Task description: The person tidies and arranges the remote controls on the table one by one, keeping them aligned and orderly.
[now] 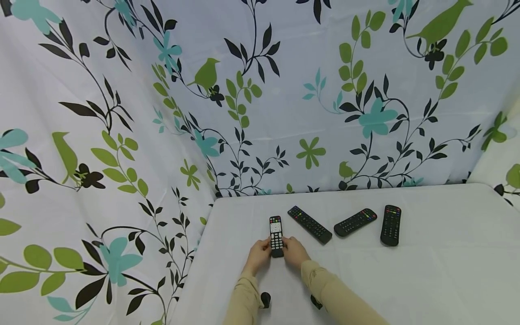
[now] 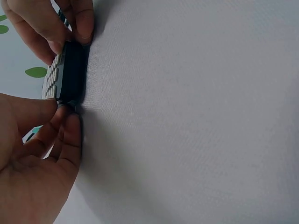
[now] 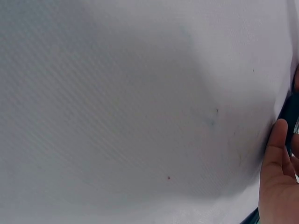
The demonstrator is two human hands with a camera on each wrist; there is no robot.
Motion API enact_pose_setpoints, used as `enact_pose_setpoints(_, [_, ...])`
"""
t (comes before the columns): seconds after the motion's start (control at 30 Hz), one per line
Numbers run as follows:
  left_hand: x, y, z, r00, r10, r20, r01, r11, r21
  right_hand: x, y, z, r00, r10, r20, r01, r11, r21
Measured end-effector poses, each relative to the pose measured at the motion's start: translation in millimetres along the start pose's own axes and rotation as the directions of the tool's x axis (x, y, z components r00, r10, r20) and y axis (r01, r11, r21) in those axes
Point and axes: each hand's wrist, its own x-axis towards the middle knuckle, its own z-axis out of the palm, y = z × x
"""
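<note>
A black remote control [image 1: 276,239] with pale buttons and a light upper panel lies on the white-covered table. My left hand [image 1: 259,255] pinches its left edge between thumb and fingers. Opposite, my right hand [image 1: 295,251] pinches the right edge. In the left wrist view the remote's dark end [image 2: 74,74] shows close to the cloth, between the left hand [image 2: 35,154] below and the right hand [image 2: 51,21] above. The right wrist view catches only part of the remote [image 3: 290,114] at its right border, with the right hand's fingers [image 3: 276,144] against it.
Right of the held remote lie three more black remotes: a long slanted one [image 1: 310,224], one tilted the other way [image 1: 355,222] and a near-upright one [image 1: 391,225]. White cloth covers the table [image 1: 406,284]. A curtain [image 1: 280,113] printed with leaves and birds hangs behind and at left.
</note>
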Motion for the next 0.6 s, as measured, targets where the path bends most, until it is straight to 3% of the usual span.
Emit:
enact_pose_setpoints(0.03, [-0.4, -2.5, 0.3, 1.000, 0.016, 0.008, -0.016, 1.000, 0.011, -1.7, 0.0, 0.8, 1.000, 0.008, 0.001, -0.008, 1.000, -0.006])
enact_pose_setpoints(0.13, [-6.1, 8.3, -2.4, 0.999, -0.027, 0.036, 0.026, 0.999, 0.021, -6.2, -0.1, 2.1, 1.000, 0.013, 0.005, -0.013, 0.999, -0.032])
enact_pose_setpoints(0.17, [-13.4, 26.8, -6.9, 0.995, -0.087, 0.043, 0.086, 0.996, 0.033, -7.8, 0.2, 2.4, 1.000, 0.015, 0.006, -0.014, 0.999, -0.038])
enact_pose_setpoints(0.3, [-26.5, 46.0, -11.0, 0.993, -0.096, 0.067, 0.090, 0.992, 0.087, -16.1, 1.4, 5.1, 1.000, 0.005, 0.008, -0.004, 0.998, -0.057])
enact_pose_setpoints(0.6, [-44.1, 52.5, -14.3, 0.985, -0.138, 0.103, 0.130, 0.988, 0.079, -39.0, 1.5, 13.8, 0.998, -0.037, -0.052, 0.034, 0.998, -0.053])
